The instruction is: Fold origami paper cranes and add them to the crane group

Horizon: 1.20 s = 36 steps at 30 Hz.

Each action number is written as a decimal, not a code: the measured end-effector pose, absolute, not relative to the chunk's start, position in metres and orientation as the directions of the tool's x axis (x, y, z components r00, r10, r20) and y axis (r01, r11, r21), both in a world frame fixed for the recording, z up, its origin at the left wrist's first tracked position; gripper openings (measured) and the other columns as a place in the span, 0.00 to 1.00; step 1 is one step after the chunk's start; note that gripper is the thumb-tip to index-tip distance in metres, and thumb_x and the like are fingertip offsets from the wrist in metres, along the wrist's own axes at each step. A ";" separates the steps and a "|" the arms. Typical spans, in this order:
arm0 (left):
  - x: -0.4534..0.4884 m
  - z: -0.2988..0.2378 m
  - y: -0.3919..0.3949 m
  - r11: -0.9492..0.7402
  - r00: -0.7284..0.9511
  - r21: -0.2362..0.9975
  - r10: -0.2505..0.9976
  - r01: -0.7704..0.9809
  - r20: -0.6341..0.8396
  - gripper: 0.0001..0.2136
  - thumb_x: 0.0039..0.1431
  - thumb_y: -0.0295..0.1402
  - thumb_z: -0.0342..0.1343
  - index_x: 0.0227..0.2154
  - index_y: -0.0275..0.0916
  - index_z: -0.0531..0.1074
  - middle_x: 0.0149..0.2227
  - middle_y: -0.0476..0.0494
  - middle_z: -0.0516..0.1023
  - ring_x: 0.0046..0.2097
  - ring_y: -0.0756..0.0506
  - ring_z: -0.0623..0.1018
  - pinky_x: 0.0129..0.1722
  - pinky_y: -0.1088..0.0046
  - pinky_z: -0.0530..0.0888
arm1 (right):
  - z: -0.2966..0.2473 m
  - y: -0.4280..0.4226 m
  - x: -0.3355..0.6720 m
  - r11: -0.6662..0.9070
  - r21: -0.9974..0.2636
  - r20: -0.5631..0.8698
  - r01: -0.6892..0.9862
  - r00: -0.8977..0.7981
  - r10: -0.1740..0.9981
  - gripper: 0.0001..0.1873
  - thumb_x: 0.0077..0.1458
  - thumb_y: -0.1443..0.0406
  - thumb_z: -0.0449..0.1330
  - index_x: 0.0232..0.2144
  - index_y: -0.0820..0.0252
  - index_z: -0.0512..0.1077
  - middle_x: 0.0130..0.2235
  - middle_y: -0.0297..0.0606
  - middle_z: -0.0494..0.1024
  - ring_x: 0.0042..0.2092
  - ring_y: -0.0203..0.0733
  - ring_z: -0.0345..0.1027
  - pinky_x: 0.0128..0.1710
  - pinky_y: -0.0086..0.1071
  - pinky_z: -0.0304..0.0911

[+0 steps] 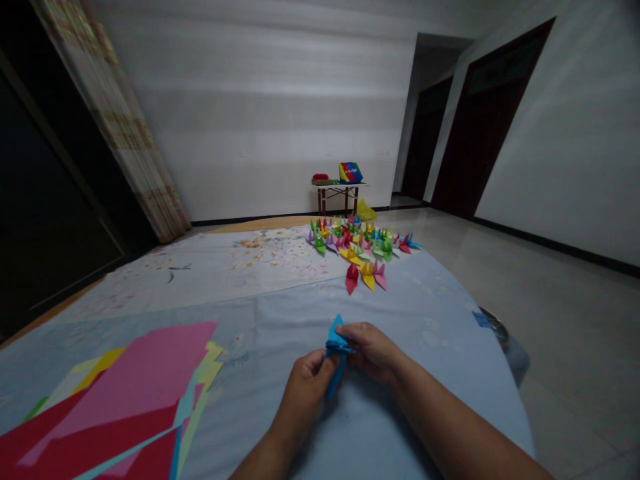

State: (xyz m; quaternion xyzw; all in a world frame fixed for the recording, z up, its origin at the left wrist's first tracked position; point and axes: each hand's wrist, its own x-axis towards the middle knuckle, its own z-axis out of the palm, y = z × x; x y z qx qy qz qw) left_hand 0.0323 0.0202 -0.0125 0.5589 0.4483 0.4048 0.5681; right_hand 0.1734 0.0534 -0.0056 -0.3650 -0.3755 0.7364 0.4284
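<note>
A blue folded paper crane (337,337) is held between my two hands, over the near part of the table. My left hand (311,380) pinches its lower part, thumb on top. My right hand (371,348) grips the upper side, its thumb pressed against the blue paper. The fingers behind the paper are partly hidden. Beyond my hands stand a red paper crane (352,279), a yellow paper crane (368,275) and a pink paper crane (380,274) in a short row.
Several coloured paper cranes (345,237) crowd the table's far right. Coloured paper sheets (150,363) lie stacked at left, pink on top. The round table bears a light blue cloth (270,327). A small side table (340,187) stands by the wall, holding a colourful box (350,173).
</note>
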 end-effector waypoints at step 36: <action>0.034 -0.014 0.018 0.061 0.271 0.994 0.959 0.095 -0.085 0.24 0.45 0.54 0.52 0.16 0.34 0.68 0.14 0.53 0.60 0.19 0.53 0.58 0.20 0.77 0.54 | -0.004 0.057 0.177 -0.323 -0.880 -0.255 -0.347 -0.229 0.939 0.14 0.40 0.58 0.63 0.19 0.65 0.68 0.17 0.32 0.68 0.21 0.32 0.59 0.21 0.27 0.51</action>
